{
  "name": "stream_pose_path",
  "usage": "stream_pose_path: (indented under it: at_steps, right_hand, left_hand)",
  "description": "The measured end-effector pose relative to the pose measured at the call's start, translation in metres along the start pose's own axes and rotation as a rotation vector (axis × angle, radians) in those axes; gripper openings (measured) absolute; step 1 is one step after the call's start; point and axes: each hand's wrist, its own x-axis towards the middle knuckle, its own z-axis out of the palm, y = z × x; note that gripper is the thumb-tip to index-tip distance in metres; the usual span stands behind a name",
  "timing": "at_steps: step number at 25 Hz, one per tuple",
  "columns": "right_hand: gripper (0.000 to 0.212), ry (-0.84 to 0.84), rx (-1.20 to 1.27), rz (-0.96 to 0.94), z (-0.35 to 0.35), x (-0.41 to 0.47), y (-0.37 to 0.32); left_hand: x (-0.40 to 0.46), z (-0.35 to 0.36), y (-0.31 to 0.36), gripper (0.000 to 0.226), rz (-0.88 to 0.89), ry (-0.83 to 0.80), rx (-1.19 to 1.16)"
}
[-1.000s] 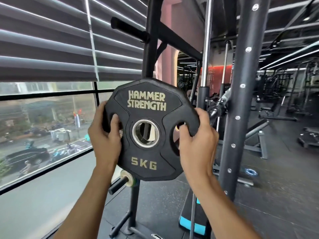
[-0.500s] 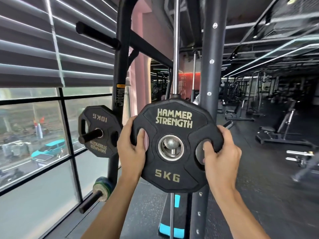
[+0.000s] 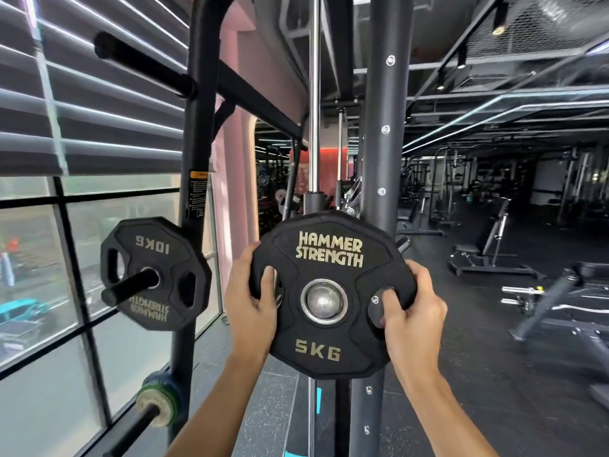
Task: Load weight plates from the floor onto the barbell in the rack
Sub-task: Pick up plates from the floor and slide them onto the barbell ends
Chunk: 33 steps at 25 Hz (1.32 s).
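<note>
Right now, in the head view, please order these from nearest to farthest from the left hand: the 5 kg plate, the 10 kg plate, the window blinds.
1. 5KG plate: gripped by the left hand, at centre.
2. 10KG plate: on a peg to the left, apart from the hand.
3. Window blinds: upper left, behind the rack.

Rack upright (image 3: 384,133) crowds right; aisle beyond open.
</note>
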Motion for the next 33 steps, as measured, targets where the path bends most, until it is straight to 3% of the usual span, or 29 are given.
stream_pose_path:
  at_steps: [8,21,25,33]
  right_hand:
    - [0.023,0.058,-0.168,0.108,0.037,0.043,0.053]
    - [0.026,0.014,-0.702,-0.045,0.078,0.138,0.119]
    - [0.024,-0.032,-0.702,-0.034,0.085,0.15,0.132]
    - [0.03,-0.031,-0.74,-0.016,0.101,0.174,0.159]
  left_hand:
    - [0.038,0.045,-0.05,0.033,0.012,-0.137,0.059]
    - [0.084,0.113,-0.14,0.047,-0.136,-0.354,0.133]
    - [0.095,0.123,-0.143,0.042,-0.177,-0.428,0.2]
    - [0.12,0.142,-0.153,0.053,-0.272,-0.514,0.294]
